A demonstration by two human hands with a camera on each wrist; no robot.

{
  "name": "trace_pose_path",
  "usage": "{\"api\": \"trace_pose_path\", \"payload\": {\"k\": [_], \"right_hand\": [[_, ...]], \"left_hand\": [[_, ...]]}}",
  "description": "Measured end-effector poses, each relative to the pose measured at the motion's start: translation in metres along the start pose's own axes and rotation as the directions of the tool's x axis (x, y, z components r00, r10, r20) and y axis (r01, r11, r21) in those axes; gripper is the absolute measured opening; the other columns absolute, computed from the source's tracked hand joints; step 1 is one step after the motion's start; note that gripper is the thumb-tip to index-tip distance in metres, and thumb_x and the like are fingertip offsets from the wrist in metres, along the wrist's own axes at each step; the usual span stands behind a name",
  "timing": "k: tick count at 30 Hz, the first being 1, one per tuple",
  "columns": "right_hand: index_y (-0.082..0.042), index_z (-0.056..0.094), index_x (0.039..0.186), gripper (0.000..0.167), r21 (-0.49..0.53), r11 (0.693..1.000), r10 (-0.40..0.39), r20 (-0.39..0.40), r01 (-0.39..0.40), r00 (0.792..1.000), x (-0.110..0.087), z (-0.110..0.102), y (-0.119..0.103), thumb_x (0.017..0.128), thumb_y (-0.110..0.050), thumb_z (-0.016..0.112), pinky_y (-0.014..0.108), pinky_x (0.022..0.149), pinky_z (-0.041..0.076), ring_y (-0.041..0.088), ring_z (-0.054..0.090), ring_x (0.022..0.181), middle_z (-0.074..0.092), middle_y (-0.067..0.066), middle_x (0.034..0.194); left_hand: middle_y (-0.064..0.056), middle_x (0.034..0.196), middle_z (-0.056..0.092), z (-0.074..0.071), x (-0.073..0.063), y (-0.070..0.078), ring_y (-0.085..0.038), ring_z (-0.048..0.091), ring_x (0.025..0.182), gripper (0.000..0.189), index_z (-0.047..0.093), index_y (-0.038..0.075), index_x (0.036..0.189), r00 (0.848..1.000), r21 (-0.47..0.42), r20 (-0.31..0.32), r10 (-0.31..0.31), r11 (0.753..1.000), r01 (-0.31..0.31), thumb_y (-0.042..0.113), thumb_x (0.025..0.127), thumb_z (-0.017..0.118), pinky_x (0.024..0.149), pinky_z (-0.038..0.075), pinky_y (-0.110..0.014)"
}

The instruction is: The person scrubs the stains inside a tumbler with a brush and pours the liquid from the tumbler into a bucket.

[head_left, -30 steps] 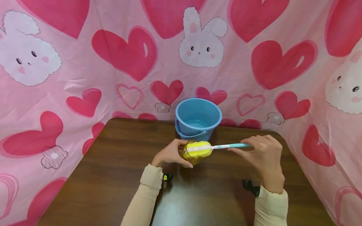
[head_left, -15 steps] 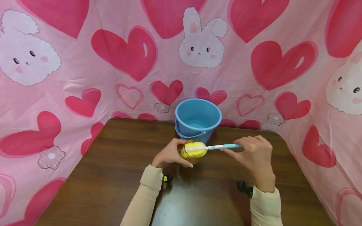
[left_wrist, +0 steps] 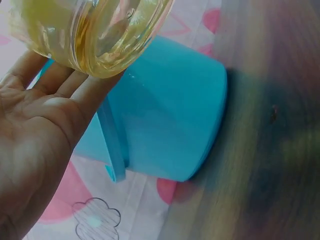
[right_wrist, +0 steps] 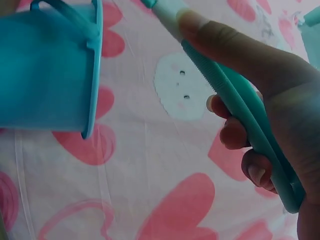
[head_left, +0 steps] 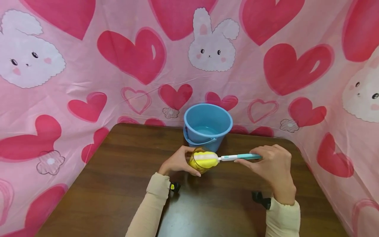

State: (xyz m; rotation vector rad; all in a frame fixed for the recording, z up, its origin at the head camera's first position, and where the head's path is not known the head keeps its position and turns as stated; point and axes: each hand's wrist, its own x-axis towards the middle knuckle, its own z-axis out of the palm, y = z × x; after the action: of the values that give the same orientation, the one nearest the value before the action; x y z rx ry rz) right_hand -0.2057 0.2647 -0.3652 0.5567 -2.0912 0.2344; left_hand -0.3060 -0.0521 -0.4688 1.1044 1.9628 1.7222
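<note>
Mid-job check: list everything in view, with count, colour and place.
table: 1, brown, lower head view
bucket: 1, blue, table's far side
cup: 1, see-through amber, raised before the bucket
brush: 1, yellow and white head, white and teal handle; head at the cup's mouth
cloth: pieces uncertain, pink with hearts and rabbits, behind and beside the table
patch: 1, teal, upper right of right wrist view, unidentifiable
devices: 2, black, lower head view
sleeves: 2, cream, lower head view
left hand: 1, gripping the cup
right hand: 1, holding the brush's handle
</note>
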Motion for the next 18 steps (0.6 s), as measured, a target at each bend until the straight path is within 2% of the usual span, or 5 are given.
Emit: {"api": "trace_pose_path", "payload": {"k": [4, 8, 12, 17, 18], "right_hand": [[-0.011, 0.077, 0.069, 0.077, 0.014, 1.000, 0.010, -0.035, -0.010, 0.999, -0.002, -0.002, 0.007, 0.078, -0.085, 0.059, 0.037, 0.048, 0.038, 0.022, 0.056, 0.049, 0.067, 0.003, 0.058], [-0.011, 0.077, 0.070, 0.077, 0.028, 0.999, 0.024, -0.050, -0.022, 0.998, -0.005, -0.007, 0.011, 0.078, -0.085, 0.059, 0.038, 0.051, 0.039, 0.021, 0.057, 0.050, 0.067, 0.003, 0.059], [-0.010, 0.076, 0.070, 0.076, 0.058, 0.998, 0.002, -0.027, -0.001, 1.000, -0.004, -0.004, 0.007, 0.080, -0.083, 0.059, 0.037, 0.056, 0.041, 0.019, 0.057, 0.050, 0.068, 0.003, 0.061], [-0.008, 0.076, 0.071, 0.077, 0.062, 0.997, -0.045, 0.040, 0.042, 0.998, 0.001, 0.007, -0.003, 0.084, -0.081, 0.055, 0.039, 0.059, 0.044, 0.018, 0.059, 0.051, 0.069, 0.004, 0.062], [-0.007, 0.076, 0.071, 0.075, 0.057, 0.997, -0.057, 0.053, 0.054, 0.997, 0.002, 0.009, -0.005, 0.083, -0.080, 0.059, 0.039, 0.058, 0.045, 0.019, 0.059, 0.051, 0.069, 0.004, 0.062]], "left_hand": [[-0.004, 0.125, 0.069, 0.001, 0.000, -0.001, -0.023, 0.067, 0.108, 0.074, 0.065, 0.013, 0.134, 1.000, 0.011, 0.024, -0.011, 1.000, 0.010, 0.015, 0.067, 0.097, 0.097, 0.056, -0.037], [0.002, 0.123, 0.071, 0.001, 0.000, 0.000, -0.018, 0.066, 0.109, 0.073, 0.067, 0.016, 0.133, 0.999, 0.070, 0.026, -0.027, 0.997, 0.026, 0.017, 0.066, 0.098, 0.098, 0.055, -0.034], [0.004, 0.122, 0.070, 0.001, -0.002, 0.003, -0.017, 0.064, 0.111, 0.074, 0.067, 0.019, 0.133, 0.999, 0.124, 0.044, -0.007, 0.992, 0.001, 0.018, 0.065, 0.098, 0.097, 0.056, -0.035], [0.006, 0.120, 0.071, 0.002, -0.002, 0.006, -0.017, 0.064, 0.109, 0.071, 0.068, 0.019, 0.131, 0.998, 0.144, 0.066, 0.000, 0.990, -0.010, 0.017, 0.066, 0.097, 0.095, 0.057, -0.035], [0.007, 0.118, 0.072, 0.002, -0.002, 0.005, -0.016, 0.064, 0.108, 0.070, 0.068, 0.019, 0.130, 0.998, 0.149, 0.063, -0.004, 0.989, -0.005, 0.016, 0.066, 0.098, 0.094, 0.057, -0.035]]}}
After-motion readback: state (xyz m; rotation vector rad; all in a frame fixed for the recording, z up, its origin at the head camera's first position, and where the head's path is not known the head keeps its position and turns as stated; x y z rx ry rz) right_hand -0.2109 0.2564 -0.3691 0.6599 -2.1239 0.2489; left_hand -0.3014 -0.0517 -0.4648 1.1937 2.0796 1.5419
